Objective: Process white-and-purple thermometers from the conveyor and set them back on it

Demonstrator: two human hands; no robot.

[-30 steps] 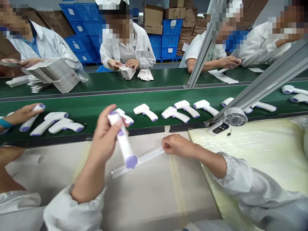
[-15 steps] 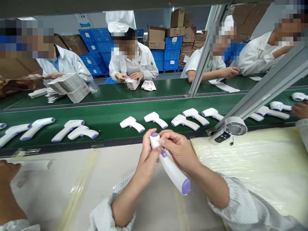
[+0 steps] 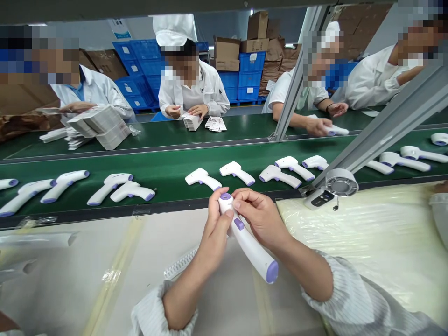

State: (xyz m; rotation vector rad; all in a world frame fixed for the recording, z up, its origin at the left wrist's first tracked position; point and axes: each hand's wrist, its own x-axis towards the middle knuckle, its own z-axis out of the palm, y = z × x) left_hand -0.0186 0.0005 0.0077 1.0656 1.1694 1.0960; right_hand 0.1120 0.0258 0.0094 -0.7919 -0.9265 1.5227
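A white infrared thermometer (image 3: 252,247) with a purple trigger and purple end cap is tilted in front of me, its handle pointing down to the right. My left hand (image 3: 216,228) is closed around its head, thumb on the near side. At the other side of the head, the fingertips of my right hand (image 3: 264,219) are pinched together against the casing. Whatever small thing they may hold is too small to make out. Partly hidden behind my left forearm, a white strip with rows of small marks (image 3: 180,265) lies on the table.
Beyond the table runs a green conveyor belt (image 3: 168,169) carrying several similar thermometers (image 3: 133,191). A small fan (image 3: 341,183) is fixed by a slanting metal post (image 3: 381,126). Yellowish plastic sheeting (image 3: 367,233) covers the right side. Co-workers (image 3: 194,88) sit across the belt.
The thermometers on the belt have shifted right. My hands keep nearly the same hold. A co-worker across at the right now has a thermometer in hand; the neighbour's hand at left has drawn back.
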